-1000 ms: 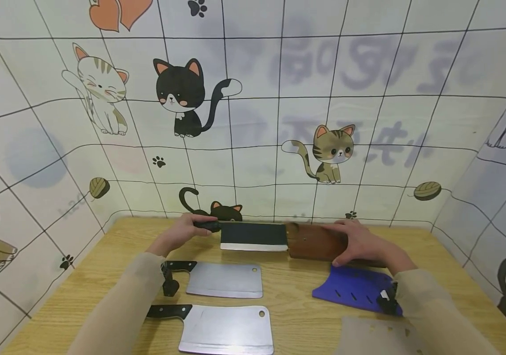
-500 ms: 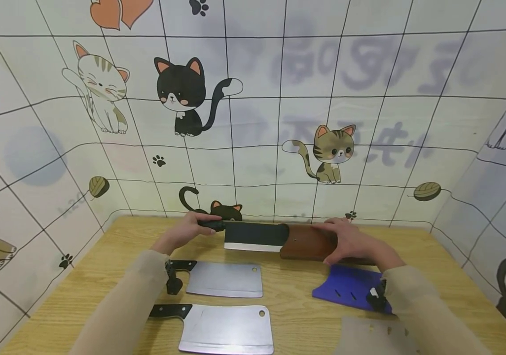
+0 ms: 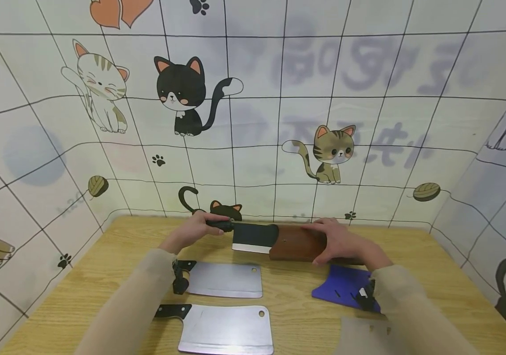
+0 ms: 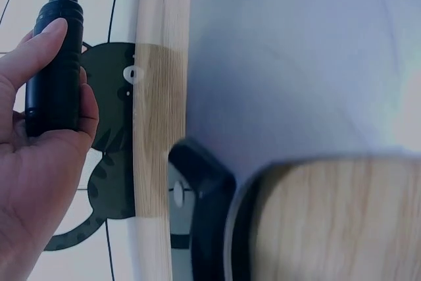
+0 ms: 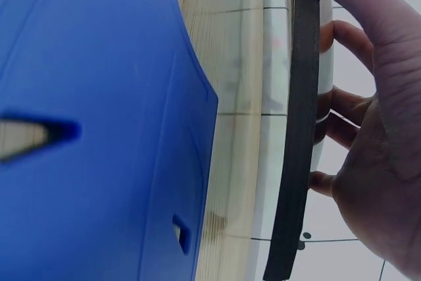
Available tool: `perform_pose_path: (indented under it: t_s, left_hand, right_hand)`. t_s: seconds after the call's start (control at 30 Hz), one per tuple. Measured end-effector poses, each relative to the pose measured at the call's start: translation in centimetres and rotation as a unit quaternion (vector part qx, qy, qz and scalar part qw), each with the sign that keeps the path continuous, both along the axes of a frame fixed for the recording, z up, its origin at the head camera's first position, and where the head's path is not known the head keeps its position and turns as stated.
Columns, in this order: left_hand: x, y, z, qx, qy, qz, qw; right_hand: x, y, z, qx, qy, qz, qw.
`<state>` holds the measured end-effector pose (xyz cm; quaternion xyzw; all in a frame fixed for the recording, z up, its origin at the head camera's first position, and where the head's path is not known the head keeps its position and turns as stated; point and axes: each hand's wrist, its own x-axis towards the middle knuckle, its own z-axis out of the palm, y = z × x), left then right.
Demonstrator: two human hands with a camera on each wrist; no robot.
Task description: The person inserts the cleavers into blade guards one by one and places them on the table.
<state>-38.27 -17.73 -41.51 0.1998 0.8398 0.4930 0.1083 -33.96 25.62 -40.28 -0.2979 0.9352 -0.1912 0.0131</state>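
My left hand (image 3: 194, 228) grips the black handle (image 4: 56, 90) of a cleaver, thumb laid along it in the left wrist view. Its dark blade (image 3: 254, 235) has a bright cutting edge facing down toward me. The blade's right part is hidden inside a brown sheath (image 3: 295, 242). My right hand (image 3: 341, 241) holds that sheath, fingers at its far side and thumb on the near side. In the right wrist view, the sheath's dark narrow side (image 5: 296, 116) runs between thumb and fingers of the right hand (image 5: 395, 136).
Nearer me on the wooden table (image 3: 80, 291) lie two silver cleavers, the farther one (image 3: 226, 280) and the nearer one (image 3: 226, 328). A blue slotted blade cover (image 3: 339, 286) and a pale translucent sheet (image 3: 359, 335) lie at right. A cat-print cloth wall (image 3: 257, 162) stands behind.
The sheath and my right hand have shifted left, while my left hand has moved right with the cleaver. Less of the dark blade shows outside the sheath now.
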Motion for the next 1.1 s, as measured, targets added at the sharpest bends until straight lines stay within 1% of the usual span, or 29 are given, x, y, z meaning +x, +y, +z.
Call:
perform_pose_path:
  t_s: [0.1,0.23,0.43,0.73,0.93,1.0,1.1]
  left_hand:
    - [0.0,0.5,0.0,-0.006,0.01,-0.004,0.9999]
    - [-0.2,1.0,-0.1,-0.009,0.009,-0.005,0.9999]
    - [-0.6,1.5,-0.4,0.005,-0.001,-0.001,1.0]
    - [-0.9,2.2,-0.8,0.015,0.013,-0.003,0.9998]
    - [-1.3,3.3,-0.5,0.004,0.037,0.006,0.9993]
    - [-1.4,3.7,-0.3,0.007,0.036,0.006,0.9993]
    - [-1.6,4.2,-0.2,0.017,0.025,0.006,0.9995]
  right_hand:
    - [-0.1,-0.4,0.0,0.002,-0.002,0.001,1.0]
    - [-0.3,-1.0,-0.1,0.002,-0.005,0.005,1.0]
    - [-0.7,-1.3,-0.5,0.008,-0.006,0.007,0.9999]
    - [-0.8,-1.9,-0.4,0.014,-0.011,-0.002,0.9998]
    - [-1.2,-2.2,-0.1,0.013,-0.016,-0.006,0.9998]
    - [-1.4,-2.2,0.0,0.008,-0.016,-0.003,0.9998]
    - [-1.8,-2.2,0.0,0.003,-0.016,-0.001,0.9999]
